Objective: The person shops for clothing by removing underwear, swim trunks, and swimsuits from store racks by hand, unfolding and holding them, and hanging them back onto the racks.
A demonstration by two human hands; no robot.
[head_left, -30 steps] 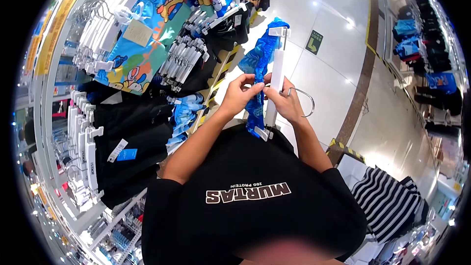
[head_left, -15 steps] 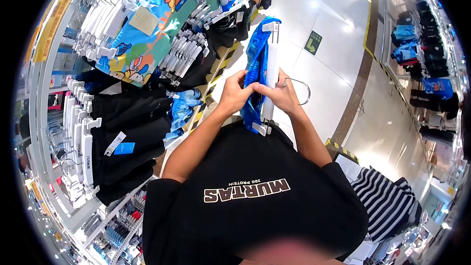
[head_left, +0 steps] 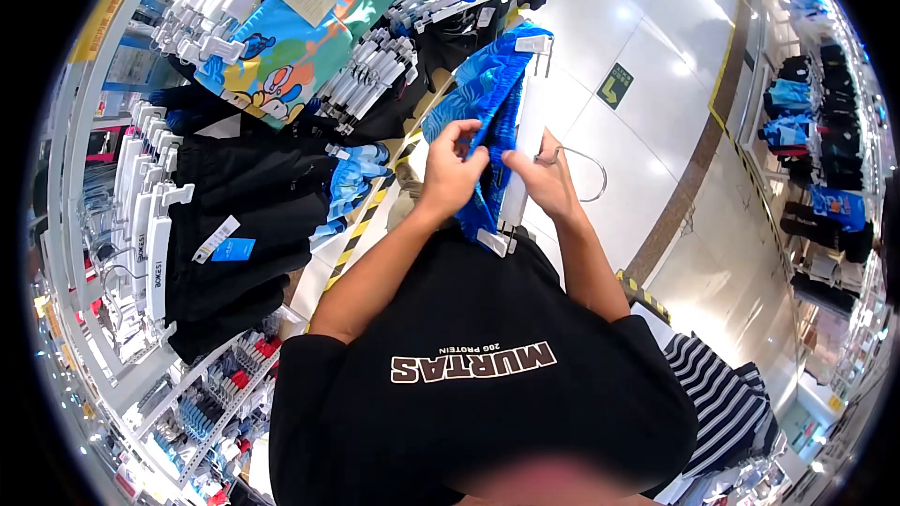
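Blue patterned shorts [head_left: 469,84] hang by the ends of their waistband from the clips of a white clip hanger [head_left: 531,117], held up in front of my chest. My left hand [head_left: 450,173] is closed on the near side of the waistband, thumb towards the middle. The waistband gapes between my hands. On the other side, my right hand [head_left: 546,178] wraps round the middle of the hanger, thumb at the waistband's edge. The metal hook [head_left: 592,173] sticks out to the right past my right hand. Most of my right fingers are hidden behind the hanger.
At left, black shorts [head_left: 239,197] with tags hang on a rack of white hangers. Colourful printed shorts [head_left: 291,47] hang beyond them. A green floor sign [head_left: 615,85] lies on the tiled aisle. Striped clothing [head_left: 717,394] is at lower right, and more racks line the right side.
My left hand has pulled the near side of the waistband left, away from the hanger, so the shorts now gape and more of their fabric shows. My right hand stays at the hanger.
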